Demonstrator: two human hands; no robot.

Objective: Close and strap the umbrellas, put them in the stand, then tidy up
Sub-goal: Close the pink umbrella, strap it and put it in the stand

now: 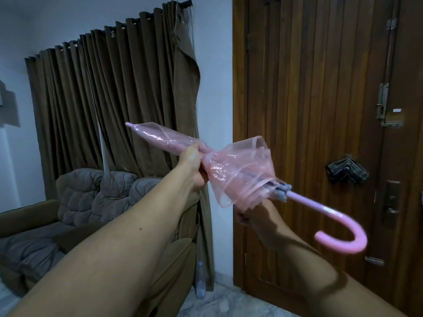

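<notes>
door close ahead, sofa left, floor open

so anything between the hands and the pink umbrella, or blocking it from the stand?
Nothing between them: the left hand already grips the pink umbrella around the bunched canopy, and the right hand holds it under the loose folds near the handle. No stand is in view, so that path can't be judged.

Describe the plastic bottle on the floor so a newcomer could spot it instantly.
Start at the tall brown curtain covering the window and follow its right-hand edge down to the marble floor. There, beside the brown armchair, stands a slim clear plastic bottle, the only upright transparent object at floor level.
</notes>
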